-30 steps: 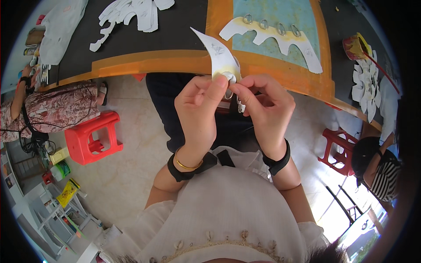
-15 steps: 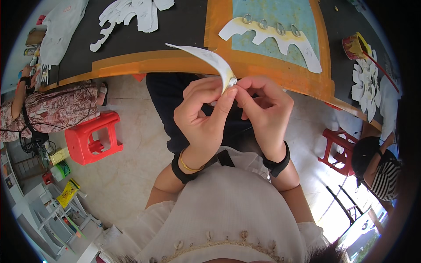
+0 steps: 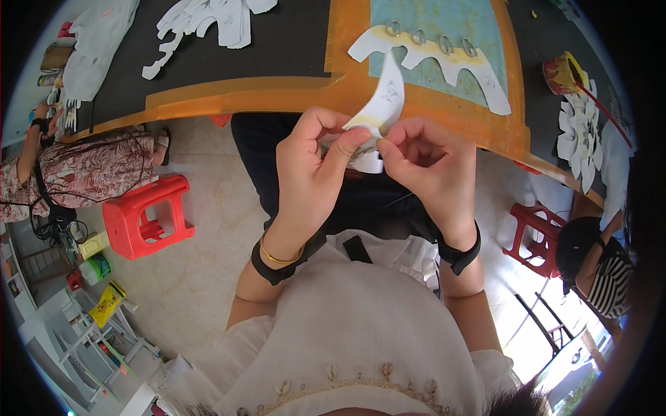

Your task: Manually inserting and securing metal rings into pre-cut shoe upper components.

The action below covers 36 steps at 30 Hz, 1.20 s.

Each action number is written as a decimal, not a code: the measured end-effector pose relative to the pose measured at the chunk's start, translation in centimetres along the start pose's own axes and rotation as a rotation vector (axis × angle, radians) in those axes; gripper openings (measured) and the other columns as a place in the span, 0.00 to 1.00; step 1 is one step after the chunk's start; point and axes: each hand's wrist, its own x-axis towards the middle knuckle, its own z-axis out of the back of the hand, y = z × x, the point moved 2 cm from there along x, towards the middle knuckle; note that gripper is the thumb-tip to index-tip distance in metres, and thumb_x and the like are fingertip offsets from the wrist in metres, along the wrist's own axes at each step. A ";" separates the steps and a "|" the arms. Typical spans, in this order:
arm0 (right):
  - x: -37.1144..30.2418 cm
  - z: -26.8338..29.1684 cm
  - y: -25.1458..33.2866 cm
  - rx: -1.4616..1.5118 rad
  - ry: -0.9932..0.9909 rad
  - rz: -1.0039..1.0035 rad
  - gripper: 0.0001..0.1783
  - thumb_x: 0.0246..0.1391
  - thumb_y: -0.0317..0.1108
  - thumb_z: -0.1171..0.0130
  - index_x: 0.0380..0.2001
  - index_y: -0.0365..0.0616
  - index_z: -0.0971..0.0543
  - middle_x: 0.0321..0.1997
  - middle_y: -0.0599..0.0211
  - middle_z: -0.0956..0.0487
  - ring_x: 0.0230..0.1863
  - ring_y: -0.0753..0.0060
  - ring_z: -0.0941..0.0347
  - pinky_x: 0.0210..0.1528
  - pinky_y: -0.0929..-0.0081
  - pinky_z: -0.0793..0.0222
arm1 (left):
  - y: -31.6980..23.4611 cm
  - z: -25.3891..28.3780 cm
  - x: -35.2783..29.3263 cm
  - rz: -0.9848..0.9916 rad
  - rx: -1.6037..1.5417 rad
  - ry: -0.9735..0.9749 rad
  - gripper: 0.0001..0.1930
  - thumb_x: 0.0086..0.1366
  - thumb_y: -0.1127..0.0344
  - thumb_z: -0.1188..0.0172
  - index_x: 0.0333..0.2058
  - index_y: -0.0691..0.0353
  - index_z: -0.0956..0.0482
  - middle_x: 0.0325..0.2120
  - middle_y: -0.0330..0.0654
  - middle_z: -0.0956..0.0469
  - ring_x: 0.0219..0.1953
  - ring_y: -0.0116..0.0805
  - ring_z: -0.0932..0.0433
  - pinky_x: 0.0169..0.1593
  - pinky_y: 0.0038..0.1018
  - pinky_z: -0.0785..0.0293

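Observation:
Between my two hands, just off the table's near edge, is a white cut piece point(image 3: 386, 95) with a yellowish glue-like band along its folded edge. My left hand point(image 3: 316, 156) pinches it between thumb and fingers. Fingertips of my right hand point(image 3: 433, 159) pinch the same piece close to my left thumb, at the fold. One flap stands up and curves to the right; another part hangs below my fingers. Beyond my hands, on the blue-green mat point(image 3: 451, 14), lies a scalloped white piece point(image 3: 461, 64) with several metal rings along its yellow-smeared edge.
On the black table point(image 3: 291, 48) is a stack of white cut pieces point(image 3: 222, 24). At right are a yellow-stained pot point(image 3: 560, 75) with a red stick and more white pieces point(image 3: 579, 132). Red stools point(image 3: 149, 216) flank me. People sit at both sides.
The held piece has turned: its flap pointed left and now stands up to the right, with a lower part showing. My hands have shifted slightly and stay close together.

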 end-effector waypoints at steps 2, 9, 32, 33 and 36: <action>0.3 0.0 -0.1 0.012 -0.006 0.076 0.04 0.48 0.24 0.39 0.27 0.36 0.24 0.21 0.76 0.26 0.18 0.92 0.35 0.20 0.95 0.43 | 0.0 -0.1 0.1 0.011 -0.119 -0.013 0.10 0.61 0.68 0.40 0.33 0.68 0.30 0.28 0.39 0.24 0.28 0.18 0.26 0.27 0.15 0.28; -0.4 -0.5 0.2 0.282 0.035 -0.231 0.08 0.48 0.29 0.37 0.29 0.34 0.22 0.22 0.69 0.23 0.14 0.86 0.31 0.12 0.90 0.40 | 0.8 -0.8 0.1 -0.159 -0.236 -0.166 0.09 0.59 0.71 0.39 0.33 0.67 0.30 0.27 0.38 0.25 0.27 0.18 0.27 0.25 0.16 0.29; 0.2 -0.1 -0.2 0.267 0.058 -0.218 0.08 0.50 0.30 0.38 0.27 0.35 0.23 0.21 0.69 0.23 0.14 0.85 0.30 0.13 0.90 0.38 | 0.7 -0.6 0.1 -0.151 0.014 -0.165 0.10 0.59 0.67 0.39 0.31 0.68 0.28 0.23 0.39 0.22 0.25 0.18 0.26 0.24 0.16 0.27; 0.2 0.1 -0.2 0.282 0.074 -0.247 0.09 0.50 0.31 0.38 0.28 0.34 0.22 0.20 0.68 0.23 0.14 0.85 0.30 0.13 0.90 0.37 | 0.7 -0.8 0.1 -0.172 -0.018 -0.173 0.09 0.59 0.68 0.38 0.31 0.68 0.27 0.23 0.39 0.22 0.25 0.17 0.26 0.24 0.16 0.27; 0.2 0.0 -0.3 0.358 0.140 -0.292 0.10 0.50 0.32 0.38 0.28 0.33 0.22 0.20 0.68 0.24 0.13 0.84 0.30 0.12 0.89 0.38 | 0.5 -0.7 -0.2 -0.213 -0.005 -0.188 0.08 0.59 0.69 0.38 0.31 0.67 0.27 0.23 0.39 0.22 0.24 0.17 0.26 0.24 0.16 0.28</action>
